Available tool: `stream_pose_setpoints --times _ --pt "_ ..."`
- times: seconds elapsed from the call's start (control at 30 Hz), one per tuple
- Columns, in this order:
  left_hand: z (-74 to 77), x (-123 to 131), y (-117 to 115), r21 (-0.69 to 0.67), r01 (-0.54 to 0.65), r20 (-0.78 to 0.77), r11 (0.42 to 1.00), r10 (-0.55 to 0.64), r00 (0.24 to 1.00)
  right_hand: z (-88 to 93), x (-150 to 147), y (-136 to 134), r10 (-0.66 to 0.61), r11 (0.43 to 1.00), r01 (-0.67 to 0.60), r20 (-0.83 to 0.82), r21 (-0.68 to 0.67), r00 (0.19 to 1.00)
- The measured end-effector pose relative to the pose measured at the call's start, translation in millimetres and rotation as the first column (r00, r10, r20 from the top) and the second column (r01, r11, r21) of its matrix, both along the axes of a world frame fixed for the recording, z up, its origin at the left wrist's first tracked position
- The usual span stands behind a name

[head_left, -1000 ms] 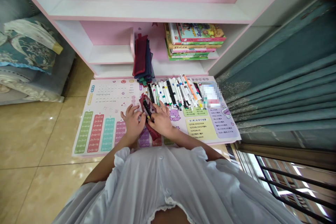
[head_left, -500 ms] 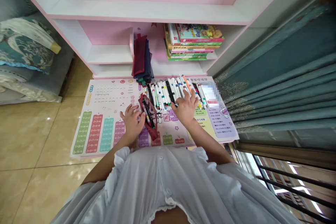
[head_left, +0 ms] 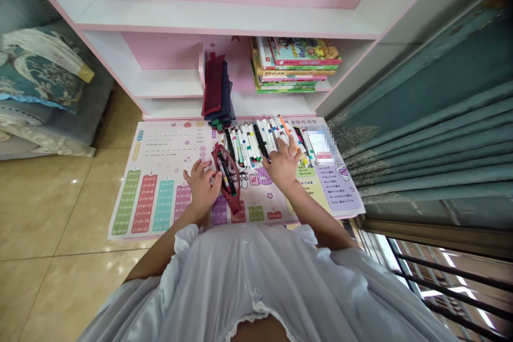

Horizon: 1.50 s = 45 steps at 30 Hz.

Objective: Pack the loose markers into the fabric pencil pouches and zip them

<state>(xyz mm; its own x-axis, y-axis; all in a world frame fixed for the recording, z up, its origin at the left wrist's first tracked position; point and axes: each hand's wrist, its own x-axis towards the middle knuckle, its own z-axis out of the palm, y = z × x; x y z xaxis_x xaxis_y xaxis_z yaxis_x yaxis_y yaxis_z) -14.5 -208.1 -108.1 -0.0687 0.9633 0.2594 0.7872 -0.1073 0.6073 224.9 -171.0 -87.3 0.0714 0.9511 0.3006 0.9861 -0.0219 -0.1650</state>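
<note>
Cloth seems to form the long, dark-red, narrow-ended pouch (head_left: 234, 205), lying open on the white desktop printed with coloured tables (head_left: 166, 166); it should be light, soft and apt to sag, best held by its rim. The left hand (head_left: 203, 183) is beside it, fingers spread wide, thumb at its left side. The slim, white-barrelled plastic markers (head_left: 247, 144) look light, stiff and smooth, likely to roll, best pinched mid-barrel. Over that row is the right hand (head_left: 282, 164), fingers bent and parted; whether the tips press on a barrel, I cannot tell.

Counts: one open pouch, at least two black markers (head_left: 227, 173) inside it, one orange marker (head_left: 286, 126) in the row; the others overlap too much to number. Behind are one pile of folded red and dark-blue pouches (head_left: 214, 91), layers unclear, and one stack of colourful books (head_left: 300, 56), at least six.
</note>
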Motion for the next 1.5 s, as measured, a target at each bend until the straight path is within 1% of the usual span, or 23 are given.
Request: stream_pose_setpoints --times 0.1,0.17,0.27,0.33,0.4,0.47,0.53,0.67,0.97,1.2,1.3,1.37,1.43,1.5 --pt "1.4 0.4 -0.1 0.003 -0.004 0.002 1.000 0.004 1.000 7.4 -1.9 -8.0 -0.023 0.998 0.025 -0.029 0.062 0.999" --pt "2.4 0.5 -0.3 0.001 -0.008 0.004 1.000 0.008 1.000 13.3 -5.2 -16.3 0.007 0.994 0.000 -0.064 0.109 0.998" --pt "2.9 0.3 -0.7 -0.014 -0.010 -0.003 1.000 0.010 1.000 18.7 -14.1 -32.2 0.149 0.980 -0.128 -0.135 0.150 0.980" --pt "2.5 0.0 -1.1 -0.012 -0.010 -0.009 1.000 0.010 1.000 17.5 -22.0 -43.6 0.271 0.956 -0.244 -0.177 0.160 0.946" --pt "2.1 -0.4 -1.5 -0.007 -0.012 -0.015 1.000 0.012 1.000 12.9 -29.9 -53.4 0.368 0.926 -0.337 -0.205 0.171 0.907" --pt "1.9 -0.6 -1.7 -0.010 -0.013 -0.024 1.000 0.013 1.000 6.9 -36.9 -60.5 0.431 0.901 -0.402 -0.225 0.164 0.874" --pt "2.1 -0.6 -1.8 -0.011 -0.011 -0.030 1.000 0.011 1.000 1.9 -42.4 -64.4 0.461 0.887 -0.443 -0.245 0.128 0.853" --pt "2.6 -0.8 -2.1 0.002 -0.018 -0.025 1.000 0.018 1.000 -1.9 -51.4 -65.2 0.466 0.881 -0.471 -0.268 0.049 0.843" --pt "3.1 -2.3 -3.6 -0.006 -0.031 -0.029 1.000 0.030 0.999 2.4 -70.0 -54.8 0.454 0.870 -0.486 -0.244 -0.085 0.857" --pt "-0.3 -3.6 -2.9 0.005 -0.022 -0.023 1.000 0.022 0.999 1.9 -69.1 -48.7 0.499 0.827 -0.546 -0.273 -0.134 0.823" --pt "-2.3 -3.9 -2.7 0.006 -0.022 -0.019 1.000 0.022 1.000 0.5 -68.3 -47.8 0.495 0.812 -0.556 -0.296 -0.176 0.817" --pt "-2.7 -4.2 -2.5 0.009 -0.022 -0.017 1.000 0.022 1.000 0.2 -66.3 -46.0 0.490 0.809 -0.561 -0.323 -0.178 0.809" --pt "-2.5 -4.5 -2.4 0.011 -0.020 -0.014 1.000 0.020 1.000 0.6 -61.4 -41.0 0.482 0.827 -0.547 -0.335 -0.132 0.810" --pt "-2.2 -4.8 -2.3 0.005 -0.019 -0.011 1.000 0.019 1.000 1.3 -53.0 -31.2 0.434 0.883 -0.467 -0.292 -0.052 0.852"
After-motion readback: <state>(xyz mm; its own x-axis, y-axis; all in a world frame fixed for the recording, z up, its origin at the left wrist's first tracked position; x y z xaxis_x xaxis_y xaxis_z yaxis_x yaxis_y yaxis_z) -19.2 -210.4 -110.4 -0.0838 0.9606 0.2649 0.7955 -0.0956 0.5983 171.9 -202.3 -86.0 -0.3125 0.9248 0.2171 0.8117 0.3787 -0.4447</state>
